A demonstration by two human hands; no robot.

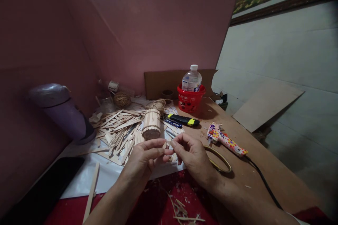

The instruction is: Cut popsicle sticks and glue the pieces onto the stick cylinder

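My left hand [148, 154] and my right hand [190, 153] meet near the front of the work surface, fingertips close together. Between thumb and fingers, both pinch a small pale wooden piece [168, 144], partly hidden by the fingers. Just beyond them stands a small barrel [151, 123] made of wooden craft sticks. A heap of loose craft sticks [118, 130] lies to the left of the barrel. Close to my right wrist is a round brass-coloured hoop [220, 161], partly covered by the hand.
A flowered glue gun [224, 139] with a black cord lies on the right. Behind are a black-yellow utility knife [183, 119], a red bucket [188, 100] holding a plastic bottle [192, 80], and twine balls [121, 99]. A purple tumbler [63, 116] and dark phone-like slab [52, 186] are left.
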